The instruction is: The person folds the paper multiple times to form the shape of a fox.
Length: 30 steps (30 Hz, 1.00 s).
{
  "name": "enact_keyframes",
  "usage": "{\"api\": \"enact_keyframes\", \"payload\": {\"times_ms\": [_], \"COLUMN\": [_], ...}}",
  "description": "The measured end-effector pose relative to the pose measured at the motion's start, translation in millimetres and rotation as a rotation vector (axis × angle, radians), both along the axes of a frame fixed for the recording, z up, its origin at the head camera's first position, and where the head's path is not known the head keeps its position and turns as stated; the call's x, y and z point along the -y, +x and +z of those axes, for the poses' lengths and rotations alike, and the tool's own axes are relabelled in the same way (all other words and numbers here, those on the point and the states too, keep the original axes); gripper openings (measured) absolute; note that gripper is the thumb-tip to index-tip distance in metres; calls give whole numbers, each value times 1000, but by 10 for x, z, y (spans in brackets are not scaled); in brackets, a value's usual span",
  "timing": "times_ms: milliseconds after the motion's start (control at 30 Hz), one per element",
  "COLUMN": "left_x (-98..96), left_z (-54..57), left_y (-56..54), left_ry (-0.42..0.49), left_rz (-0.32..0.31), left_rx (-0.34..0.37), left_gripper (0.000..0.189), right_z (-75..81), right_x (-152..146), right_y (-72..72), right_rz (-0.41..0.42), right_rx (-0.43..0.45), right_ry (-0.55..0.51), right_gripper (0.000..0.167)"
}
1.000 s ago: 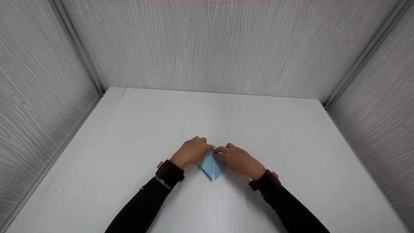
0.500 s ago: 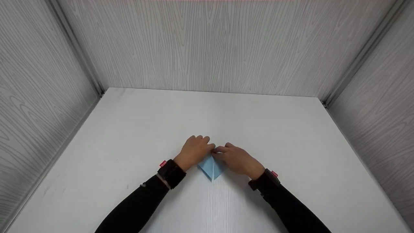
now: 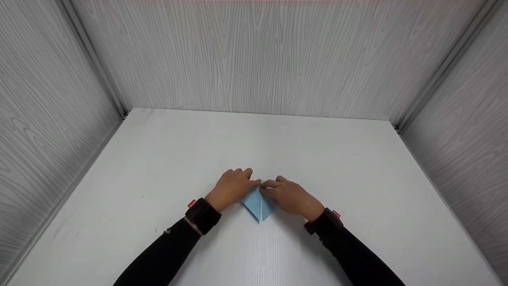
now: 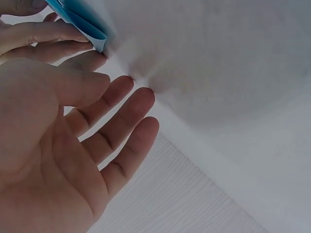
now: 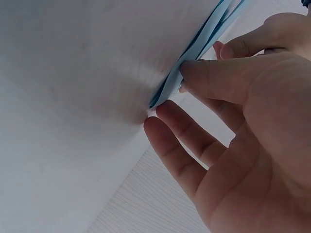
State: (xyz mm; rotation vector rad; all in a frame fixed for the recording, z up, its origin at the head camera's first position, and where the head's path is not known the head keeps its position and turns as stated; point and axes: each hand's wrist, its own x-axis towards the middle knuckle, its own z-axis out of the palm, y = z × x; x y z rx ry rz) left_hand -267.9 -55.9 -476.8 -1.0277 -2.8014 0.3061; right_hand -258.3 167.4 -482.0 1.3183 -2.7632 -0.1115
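Observation:
A light-blue folded paper (image 3: 253, 203) lies on the white tabletop between both hands, its lower point toward me and a slit down its middle. My left hand (image 3: 231, 188) is at its top left edge. In the left wrist view that hand's fingers are loosely extended, with the index fingertip right by the end of the paper (image 4: 80, 22). From the other side my right hand (image 3: 293, 197) holds the paper near its top, thumb against the folded layers. Edge-on in the right wrist view, the paper (image 5: 199, 46) shows several layers. The hands cover its upper part.
The white table (image 3: 158, 147) stretches around the hands. Grey wood-grain panels enclose it: a back wall (image 3: 254, 55), a left wall (image 3: 35, 119) and a right wall (image 3: 468, 119). Each wrist carries a black band, such as the left band (image 3: 203, 215).
My left hand moved slightly in toward the paper's top, then back left and down, uncovering more of its upper left side. The right hand and the paper stay nearly where they were.

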Motion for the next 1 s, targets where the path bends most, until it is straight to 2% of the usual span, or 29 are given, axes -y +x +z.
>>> {"api": "enact_keyframes", "payload": {"times_ms": [133, 300, 567, 633, 800, 1000], "left_x": [95, 194, 274, 294, 334, 385], "left_z": [-24, -64, -14, -13, -21, -10], "left_y": [70, 156, 313, 349, 426, 508], "left_ry": [96, 199, 254, 271, 266, 265], "left_rz": [-49, -61, -1, -3, -23, -1], "left_rx": [-2, 60, 197, 214, 198, 195], "left_gripper": [46, 46, 47, 47, 44, 44], "right_z": [15, 46, 69, 69, 66, 51], "right_x": [17, 39, 53, 51, 44, 55], "right_y": [0, 17, 53, 58, 63, 57], "right_rz": [4, -1, -16, -15, -18, -32], "right_rx": [-21, -7, -4, -6, -7, 12], "right_ry": [6, 5, 4, 3, 0, -7], "right_gripper": [49, 49, 50, 50, 49, 50]}}
